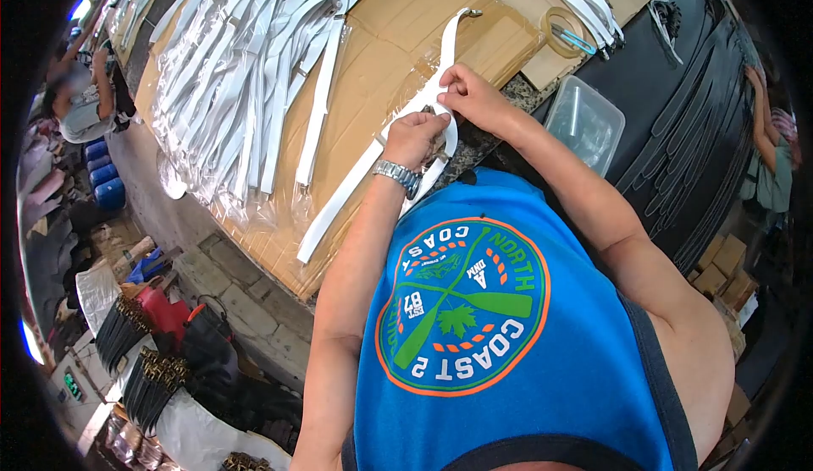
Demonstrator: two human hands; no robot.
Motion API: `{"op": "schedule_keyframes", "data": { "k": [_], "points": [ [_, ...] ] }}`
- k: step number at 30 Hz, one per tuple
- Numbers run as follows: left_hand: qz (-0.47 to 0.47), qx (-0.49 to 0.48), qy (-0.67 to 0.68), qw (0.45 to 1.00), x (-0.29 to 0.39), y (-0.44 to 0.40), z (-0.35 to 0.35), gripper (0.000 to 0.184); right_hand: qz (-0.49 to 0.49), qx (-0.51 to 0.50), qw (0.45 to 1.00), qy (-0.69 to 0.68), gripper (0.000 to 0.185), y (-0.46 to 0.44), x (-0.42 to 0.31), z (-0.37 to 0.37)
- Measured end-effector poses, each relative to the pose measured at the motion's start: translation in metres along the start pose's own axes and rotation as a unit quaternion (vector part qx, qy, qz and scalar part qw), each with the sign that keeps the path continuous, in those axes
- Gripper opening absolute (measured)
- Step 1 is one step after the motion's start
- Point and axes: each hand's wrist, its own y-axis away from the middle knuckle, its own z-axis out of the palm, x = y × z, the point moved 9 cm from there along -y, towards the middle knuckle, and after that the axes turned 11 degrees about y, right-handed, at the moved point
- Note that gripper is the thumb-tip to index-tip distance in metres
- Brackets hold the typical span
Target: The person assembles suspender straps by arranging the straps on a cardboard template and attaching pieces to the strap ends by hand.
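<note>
A white suspender strap (339, 209) with metal clips lies across the cardboard-topped table, and both hands are on it. My left hand (415, 138), with a metal watch on its wrist, is closed around the strap's gathered part near a metal fitting. Just beyond it, my right hand (474, 97) pinches the strap between thumb and fingertips. One strap end reaches away to a metal clip (473, 13). Left of my hands is a big pile of white straps (246, 82), many in clear plastic sleeves. My fingers partly hide the fittings between the hands.
A tape roll (550, 38) with a blue tool (576, 41) lies at the table's far right. Beside it stands a clear plastic container (584, 124). Black straps (694, 124) cover a dark surface at right. Other people are at left (85, 107) and right (772, 162).
</note>
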Motion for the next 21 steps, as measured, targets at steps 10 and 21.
{"op": "schedule_keyframes", "data": {
  "k": [10,21],
  "points": [
    [0.089,0.032,-0.279,0.956,0.036,0.021,-0.011,0.027,0.046,-0.012,0.986,-0.159,0.056,0.011,-0.017,0.006],
    [0.182,-0.070,-0.257,0.947,0.081,-0.012,-0.017,0.037,-0.010,-0.011,0.995,-0.098,0.062,0.014,-0.028,0.008]
  ]
}}
